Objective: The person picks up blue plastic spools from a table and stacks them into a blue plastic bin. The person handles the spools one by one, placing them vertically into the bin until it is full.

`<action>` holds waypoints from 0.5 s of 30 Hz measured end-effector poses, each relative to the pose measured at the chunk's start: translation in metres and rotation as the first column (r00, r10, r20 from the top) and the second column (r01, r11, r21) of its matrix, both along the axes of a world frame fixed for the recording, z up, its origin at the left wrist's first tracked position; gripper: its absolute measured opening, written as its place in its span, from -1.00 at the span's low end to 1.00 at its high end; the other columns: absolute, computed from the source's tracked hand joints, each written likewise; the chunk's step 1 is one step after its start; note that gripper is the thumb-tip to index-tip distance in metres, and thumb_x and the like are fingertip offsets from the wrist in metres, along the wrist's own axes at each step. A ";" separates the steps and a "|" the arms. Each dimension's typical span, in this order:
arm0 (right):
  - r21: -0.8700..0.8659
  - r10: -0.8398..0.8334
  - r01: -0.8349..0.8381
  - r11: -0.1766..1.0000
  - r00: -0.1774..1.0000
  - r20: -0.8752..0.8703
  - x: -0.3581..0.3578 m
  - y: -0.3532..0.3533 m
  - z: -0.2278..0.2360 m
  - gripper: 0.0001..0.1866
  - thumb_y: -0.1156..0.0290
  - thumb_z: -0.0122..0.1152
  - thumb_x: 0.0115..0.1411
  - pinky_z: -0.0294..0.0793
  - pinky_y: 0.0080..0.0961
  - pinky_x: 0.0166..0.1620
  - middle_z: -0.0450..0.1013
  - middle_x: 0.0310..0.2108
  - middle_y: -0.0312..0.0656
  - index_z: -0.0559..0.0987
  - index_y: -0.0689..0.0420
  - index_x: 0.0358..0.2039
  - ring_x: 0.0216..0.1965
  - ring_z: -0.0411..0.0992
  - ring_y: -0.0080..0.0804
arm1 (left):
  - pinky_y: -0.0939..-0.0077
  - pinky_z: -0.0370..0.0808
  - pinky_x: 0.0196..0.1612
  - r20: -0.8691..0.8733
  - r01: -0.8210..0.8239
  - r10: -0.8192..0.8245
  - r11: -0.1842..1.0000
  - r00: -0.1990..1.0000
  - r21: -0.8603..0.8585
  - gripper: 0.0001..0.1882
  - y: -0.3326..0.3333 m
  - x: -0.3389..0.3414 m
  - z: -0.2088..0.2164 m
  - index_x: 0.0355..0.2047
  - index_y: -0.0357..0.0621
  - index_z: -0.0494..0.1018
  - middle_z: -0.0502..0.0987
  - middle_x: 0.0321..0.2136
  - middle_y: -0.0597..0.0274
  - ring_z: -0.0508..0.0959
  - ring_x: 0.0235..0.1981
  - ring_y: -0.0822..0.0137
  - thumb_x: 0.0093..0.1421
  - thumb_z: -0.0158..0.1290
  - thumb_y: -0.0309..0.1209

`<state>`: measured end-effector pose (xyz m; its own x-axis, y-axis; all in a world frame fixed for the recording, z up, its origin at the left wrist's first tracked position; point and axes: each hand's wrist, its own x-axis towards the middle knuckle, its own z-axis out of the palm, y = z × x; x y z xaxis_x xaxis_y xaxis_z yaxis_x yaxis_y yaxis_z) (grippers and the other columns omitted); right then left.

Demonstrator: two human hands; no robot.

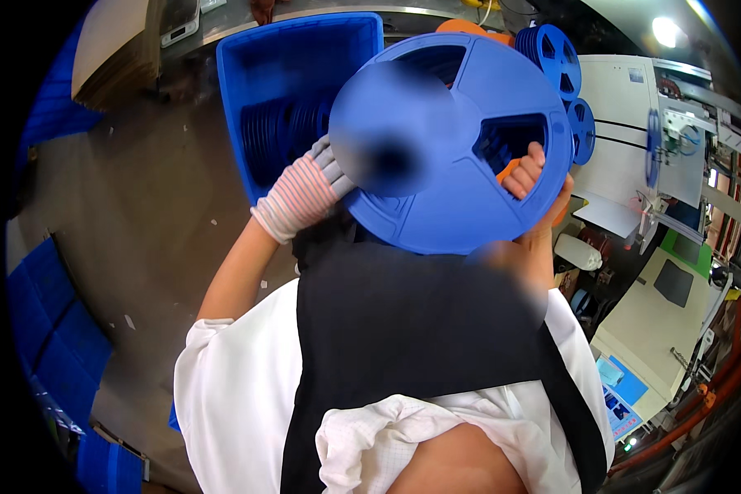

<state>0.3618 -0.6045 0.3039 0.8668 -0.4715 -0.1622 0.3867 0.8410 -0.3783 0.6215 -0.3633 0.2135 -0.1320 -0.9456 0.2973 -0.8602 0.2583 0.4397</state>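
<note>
A large blue plastic reel (453,214) is held up in front of my chest, its flat face toward me; part of that face is blurred. My left hand (305,188), in a grey glove with pink stripes, is closed on its left rim, and some fingertips are hidden. On the other side my bare right hand (527,177) grips the right rim, its fingers curled through a cut-out in the face. Just beyond the left hand stands a blue bin (292,62) with several dark blue reels (276,136) in a row inside.
Smaller blue reels (552,59) and an orange part (473,31) are behind the held reel. To the right are a white machine cabinet (622,103) and a cream worktop (654,317). Stacked cardboard (115,53) and blue crates (62,321) line the left.
</note>
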 end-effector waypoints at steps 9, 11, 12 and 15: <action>-0.161 0.037 -0.074 0.984 0.974 -0.222 -0.003 -0.031 0.018 -0.46 0.02 0.24 0.17 0.30 -0.49 -0.37 0.27 -0.49 -0.29 0.33 0.20 -0.09 -0.48 0.25 -0.47 | 0.28 0.57 -0.03 -0.099 -0.091 0.097 0.994 0.990 0.059 -0.64 -0.003 -0.032 -0.022 0.02 -0.17 0.44 0.47 0.08 -0.08 0.50 0.09 -0.03 0.19 -0.01 -0.46; -0.247 -0.020 -0.072 0.966 0.936 -0.351 -0.009 -0.038 0.022 -0.41 0.02 0.20 0.19 0.47 -0.38 -0.24 0.42 -0.35 -0.15 0.38 0.27 0.00 -0.36 0.41 -0.31 | 0.28 0.57 -0.07 -0.296 -0.116 0.138 0.989 0.945 0.088 -0.64 0.000 -0.035 -0.023 0.00 -0.16 0.44 0.47 0.07 -0.04 0.52 0.05 -0.02 0.16 0.02 -0.52; -0.365 -0.262 0.056 0.929 0.797 -0.544 -0.013 -0.039 0.021 -0.46 0.05 0.14 0.23 0.53 -0.30 -0.16 0.46 -0.29 -0.11 0.42 0.27 -0.01 -0.29 0.46 -0.25 | 0.29 0.57 -0.08 -0.390 -0.126 0.156 0.987 0.908 0.104 -0.63 0.002 -0.038 -0.022 0.00 -0.15 0.44 0.48 0.07 -0.03 0.53 0.03 -0.02 0.14 0.03 -0.55; -0.197 -0.113 0.004 0.980 0.830 -0.546 -0.010 -0.038 0.026 -0.55 0.10 0.09 0.26 0.44 -0.36 -0.19 0.39 -0.37 -0.21 0.40 0.23 -0.05 -0.36 0.36 -0.36 | 0.37 0.56 -0.14 -0.652 -0.229 0.413 0.908 0.636 0.351 -0.64 0.022 -0.039 -0.014 0.00 -0.10 0.44 0.57 -0.07 0.09 0.61 -0.08 0.20 0.19 0.03 -0.60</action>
<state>0.3519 -0.6430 0.3300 0.6271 -0.5868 -0.5122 0.1135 0.7194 -0.6853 0.5824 -0.3409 0.1994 0.3520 -0.9349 -0.0458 -0.2824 -0.1527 0.9471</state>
